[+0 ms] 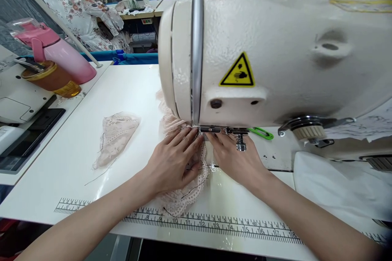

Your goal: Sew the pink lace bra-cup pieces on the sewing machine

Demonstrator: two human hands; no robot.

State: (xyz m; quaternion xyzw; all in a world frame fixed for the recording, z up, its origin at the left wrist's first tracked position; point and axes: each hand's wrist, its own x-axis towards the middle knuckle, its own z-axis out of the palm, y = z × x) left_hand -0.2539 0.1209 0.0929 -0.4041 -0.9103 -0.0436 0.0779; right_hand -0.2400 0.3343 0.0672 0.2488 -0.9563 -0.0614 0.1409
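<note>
My left hand (176, 159) lies with fingers stretched out on a piece of pale pink lace fabric (191, 193), pressing it to the table just in front of the needle area. My right hand (234, 153) rests on the machine bed, its fingertips by the lace's right edge and partly hidden under the sewing machine head (260, 61). Dark loose threads trail over the lace. Gathered fabric continues behind the head on the left. Off to the left, a separate lace piece (118, 136) lies flat with a thread hanging from it.
A ruler scale (214, 224) runs along the white table's (141, 85) front edge. On the left stand a pink bottle (65, 55) and a brown cup (52, 77). Green snips (261, 133) lie behind my right hand; white cloth (333, 179) is at right. A person in a floral top sits beyond.
</note>
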